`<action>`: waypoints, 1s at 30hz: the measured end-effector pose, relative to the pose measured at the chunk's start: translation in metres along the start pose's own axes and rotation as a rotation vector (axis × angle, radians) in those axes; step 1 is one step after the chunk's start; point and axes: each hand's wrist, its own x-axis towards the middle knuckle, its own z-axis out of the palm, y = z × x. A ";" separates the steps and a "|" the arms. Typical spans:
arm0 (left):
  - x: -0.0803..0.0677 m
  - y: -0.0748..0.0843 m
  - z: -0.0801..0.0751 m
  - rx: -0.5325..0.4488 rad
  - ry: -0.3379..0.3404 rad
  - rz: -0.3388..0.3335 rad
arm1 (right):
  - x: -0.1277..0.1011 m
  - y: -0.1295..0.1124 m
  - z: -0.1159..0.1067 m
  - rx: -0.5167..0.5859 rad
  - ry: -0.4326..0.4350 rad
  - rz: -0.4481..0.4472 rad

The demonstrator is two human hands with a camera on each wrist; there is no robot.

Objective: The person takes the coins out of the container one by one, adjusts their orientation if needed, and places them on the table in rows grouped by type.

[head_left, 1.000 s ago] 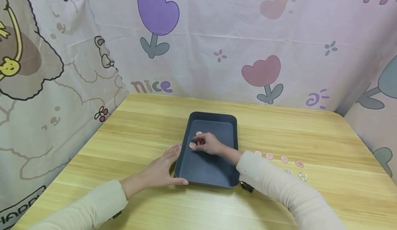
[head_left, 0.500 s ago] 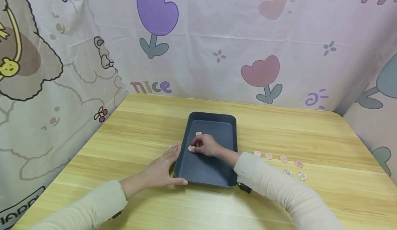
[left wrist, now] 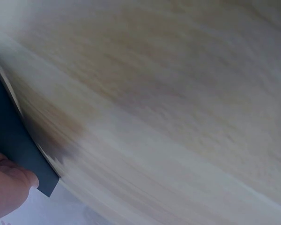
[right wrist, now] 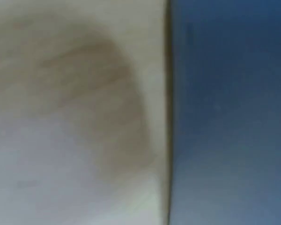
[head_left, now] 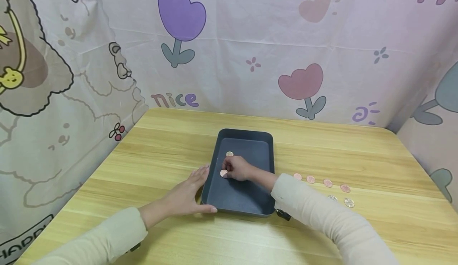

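A dark rectangular baking tray [head_left: 247,201] lies on the wooden table in the head view. My right hand [head_left: 239,168] reaches over its right rim and pinches a copper-coloured coin [head_left: 223,173] low inside it; whether the coin touches the bottom I cannot tell. Just beyond the fingers lies a pale coin [head_left: 229,153] in the tray. My left hand [head_left: 186,195] rests along the tray's left side, fingers extended and thumb at the near corner. In the left wrist view, part of that hand [left wrist: 9,190] touches the dark tray wall [left wrist: 14,131]. The right wrist view shows no hand, only the blurred tray [right wrist: 229,112].
Right of the tray, several copper-coloured coins [head_left: 327,183] form a row on the table [head_left: 375,153]. Nearer sit two silvery coins [head_left: 349,202], one partly covered by the right sleeve [head_left: 318,213]. A printed cloth [head_left: 236,50] hangs behind the table.
My right hand has brought the copper-coloured coin slightly nearer to me inside the tray, and its fingers have shifted around it. My left hand has stayed in place.
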 end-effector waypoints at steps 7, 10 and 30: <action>0.000 0.000 0.001 -0.004 0.000 0.001 | -0.008 -0.001 -0.006 0.050 0.054 0.060; 0.001 0.000 0.000 0.004 -0.004 -0.002 | -0.014 0.000 -0.009 0.061 0.074 0.048; 0.001 -0.001 0.000 -0.001 -0.009 -0.003 | -0.058 0.001 -0.038 0.340 0.230 0.124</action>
